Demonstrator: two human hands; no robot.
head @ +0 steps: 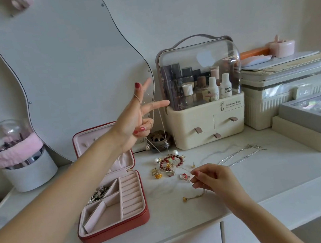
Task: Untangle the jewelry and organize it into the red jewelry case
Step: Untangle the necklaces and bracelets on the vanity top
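— Why is the right hand (209,178) down low on the table (269,188)?
— Its fingers pinch a thin gold chain (195,196), maybe to pull it free.
— And the red jewelry case (117,229)?
— It lies open just left, ready. The tangled pile (169,164) sits behind.
— Why is the left hand (136,120) up high?
— Its spread fingers carry a fine necklace (161,125), so it hangs straight.

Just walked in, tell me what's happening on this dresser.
A person is untangling jewelry. The left hand is raised with a thin chain looped over its spread fingers, hanging down to the tangled pile on the tabletop. The right hand pinches another fine chain with a small gold bead. The red jewelry case lies open beside them, with a few pieces in one compartment.
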